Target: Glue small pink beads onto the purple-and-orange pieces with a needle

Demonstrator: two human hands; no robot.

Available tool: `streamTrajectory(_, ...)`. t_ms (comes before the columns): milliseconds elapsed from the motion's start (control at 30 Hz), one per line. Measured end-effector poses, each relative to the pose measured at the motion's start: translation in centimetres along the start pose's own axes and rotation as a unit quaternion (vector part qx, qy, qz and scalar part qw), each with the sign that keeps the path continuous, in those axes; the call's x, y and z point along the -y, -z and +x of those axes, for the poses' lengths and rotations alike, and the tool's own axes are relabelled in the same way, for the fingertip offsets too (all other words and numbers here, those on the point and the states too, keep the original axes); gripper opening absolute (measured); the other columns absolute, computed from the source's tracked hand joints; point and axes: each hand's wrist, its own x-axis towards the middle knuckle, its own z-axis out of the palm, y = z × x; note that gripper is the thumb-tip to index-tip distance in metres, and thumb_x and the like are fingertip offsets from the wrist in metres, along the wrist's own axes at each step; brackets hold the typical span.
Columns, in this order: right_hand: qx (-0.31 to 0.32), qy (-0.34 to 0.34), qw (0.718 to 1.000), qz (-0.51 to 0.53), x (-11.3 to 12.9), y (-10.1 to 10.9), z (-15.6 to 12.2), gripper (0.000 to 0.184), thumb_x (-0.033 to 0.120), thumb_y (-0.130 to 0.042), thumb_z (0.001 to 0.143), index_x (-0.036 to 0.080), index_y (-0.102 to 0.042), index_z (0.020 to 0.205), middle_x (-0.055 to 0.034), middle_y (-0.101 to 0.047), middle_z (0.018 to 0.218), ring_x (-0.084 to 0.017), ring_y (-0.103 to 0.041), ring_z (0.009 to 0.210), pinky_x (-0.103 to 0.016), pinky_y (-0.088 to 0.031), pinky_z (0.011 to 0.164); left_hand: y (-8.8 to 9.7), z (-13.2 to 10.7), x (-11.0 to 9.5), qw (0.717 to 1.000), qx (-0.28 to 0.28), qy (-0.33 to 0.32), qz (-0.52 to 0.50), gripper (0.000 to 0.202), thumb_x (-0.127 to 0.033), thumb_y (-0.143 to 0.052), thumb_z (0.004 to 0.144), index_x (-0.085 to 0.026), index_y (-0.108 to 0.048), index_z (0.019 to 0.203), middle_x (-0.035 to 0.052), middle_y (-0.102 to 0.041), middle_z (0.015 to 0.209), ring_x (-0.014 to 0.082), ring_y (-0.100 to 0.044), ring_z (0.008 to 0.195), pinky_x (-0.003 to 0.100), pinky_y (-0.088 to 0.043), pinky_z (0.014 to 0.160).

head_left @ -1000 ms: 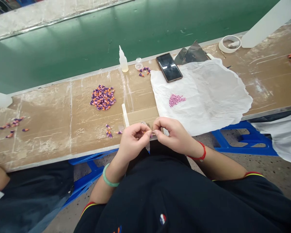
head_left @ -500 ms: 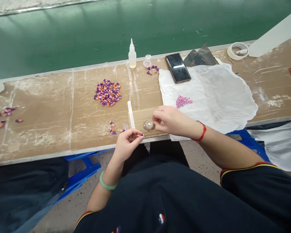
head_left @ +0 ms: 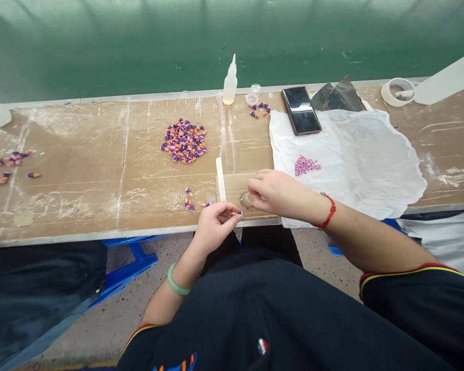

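Observation:
My left hand pinches a small purple-and-orange figure piece between thumb and fingertips at the front edge of the table. My right hand hovers with fingers curled together over a small round clear dish, covering part of it; whatever those fingertips hold is hidden. The dish sits on a cardboard piece. A white flat stick lies on the cardboard's left side. A few loose purple-and-orange pieces rest left of my left hand.
Behind lies a heap of purple-and-orange pieces. A dropper bottle, a small clear cup and a phone stand or lie at the back. Tiny pink bits lie on white cloth. Tape roll sits far right.
The camera view has shifted, so the table appears further right. My right hand has moved over the dish and covers more of it. My left hand keeps its pinch on the piece.

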Motion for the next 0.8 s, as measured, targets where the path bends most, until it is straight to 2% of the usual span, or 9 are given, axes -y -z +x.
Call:
streamTrajectory(100,-0.047,-0.024,0.994,0.099,0.1,0.6,-0.3,0.018,0.015,-0.056,0.078,0.02,-0.045,0.066,-0.002,-0.053,0.061,-0.016,-0.046,0.06,-0.029,-0.034,0.059,-0.1,-0.3,-0.4,0.997,-0.025,0.0,-0.07,0.021,-0.032,-0.083,0.07,-0.015,-0.071,0.075,0.0028,-0.07,0.068,0.011,-0.062,0.058,0.02,-0.05,0.054)
streamTrajectory(167,-0.061,-0.062,0.97,0.226,0.5,1.1,-0.7,0.014,0.019,-0.057,0.081,0.02,-0.049,0.069,-0.001,-0.057,0.063,-0.016,-0.051,0.06,-0.028,-0.039,0.058,-0.2,-0.8,-0.9,0.991,-0.044,-0.006,-0.124,0.026,-0.037,-0.086,0.068,-0.015,-0.071,0.075,0.0026,-0.071,0.069,0.01,-0.062,0.056,0.02,-0.051,0.052)
streamTrajectory(267,-0.044,-0.11,0.889,0.443,1.6,1.8,-1.5,0.011,0.024,-0.058,0.087,0.019,-0.055,0.078,-0.0046,-0.07,0.079,-0.018,-0.067,0.075,-0.028,-0.052,0.066,-0.4,-1.5,-2.2,0.982,-0.053,-0.008,-0.181,0.031,-0.041,-0.089,0.067,-0.016,-0.073,0.076,0.004,-0.075,0.073,0.0111,-0.066,0.057,0.021,-0.056,0.053)
streamTrajectory(333,-0.025,-0.115,0.83,0.545,2.4,2.2,-2.0,0.012,0.026,-0.06,0.09,0.02,-0.054,0.081,-0.0076,-0.074,0.091,-0.022,-0.072,0.09,-0.031,-0.057,0.075,-0.7,-1.9,-3.1,0.977,-0.05,-0.016,-0.206,0.029,-0.039,-0.09,0.067,-0.017,-0.074,0.076,0.0041,-0.077,0.075,0.012,-0.069,0.057,0.021,-0.059,0.054)
streamTrajectory(400,-0.01,-0.106,0.8,0.59,3.0,2.5,-2.5,0.014,0.026,-0.061,0.091,0.02,-0.053,0.081,-0.0068,-0.074,0.09,-0.021,-0.072,0.089,-0.03,-0.058,0.075,-0.9,-2.1,-3.7,0.974,-0.045,-0.035,-0.22,0.026,-0.036,-0.091,0.067,-0.018,-0.075,0.076,0.003,-0.078,0.074,0.0116,-0.07,0.056,0.02,-0.06,0.055)
streamTrajectory(500,-0.01,-0.095,0.798,0.595,3.4,2.7,-3.0,0.014,0.024,-0.061,0.091,0.019,-0.054,0.08,-0.0034,-0.071,0.082,-0.016,-0.068,0.076,-0.025,-0.054,0.066,-1.2,-2.2,-4.3,0.973,-0.041,-0.057,-0.218,0.021,-0.032,-0.09,0.069,-0.019,-0.076,0.077,0.0019,-0.078,0.074,0.0108,-0.071,0.056,0.019,-0.06,0.056)
streamTrajectory(633,-0.024,-0.086,0.803,0.59,3.4,2.8,-3.4,0.012,0.024,-0.059,0.092,0.019,-0.054,0.081,-0.0034,-0.069,0.082,-0.015,-0.065,0.076,-0.025,-0.052,0.064,-1.4,-2.3,-4.6,0.979,-0.046,-0.07,-0.187,0.021,-0.033,-0.09,0.07,-0.019,-0.076,0.078,0.0024,-0.078,0.076,0.0117,-0.072,0.058,0.021,-0.062,0.058)
streamTrajectory(800,-0.034,-0.081,0.823,0.562,3.4,2.9,-3.7,0.011,0.024,-0.059,0.091,0.018,-0.056,0.082,-0.0018,-0.067,0.077,-0.013,-0.062,0.069,-0.023,-0.049,0.059,-1.7,-2.6,-4.6,0.984,-0.052,-0.066,-0.16,0.024,-0.035,-0.089,0.07,-0.018,-0.075,0.079,0.0034,-0.078,0.077,0.0131,-0.072,0.06,0.023,-0.062,0.059)
